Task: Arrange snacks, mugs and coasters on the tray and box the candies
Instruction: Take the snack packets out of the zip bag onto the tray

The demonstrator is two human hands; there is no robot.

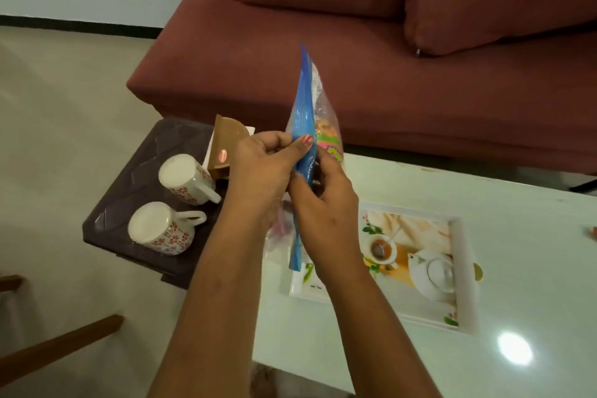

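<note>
Two floral mugs [168, 203] lie tipped on their sides on a dark stool [129, 184], well left of the printed tray [462, 271], with a brown box flap [226, 142] standing just behind them. Left of the tray's near corner, the left hand [258, 168] pinches the blue edge of a snack packet [305, 126], thumb pressed flat on the seam. The right hand [323, 203], beside it and over the tray's left rim, closes on the same packet lower down. The packet stands upright, edge-on, above the tray's left end. The tray itself, on the pale table [533, 220], holds nothing yet. Laying the packet flat along one side would likely leave room for mugs and coasters; gripping the seams rather than the middle should spare the contents.
</note>
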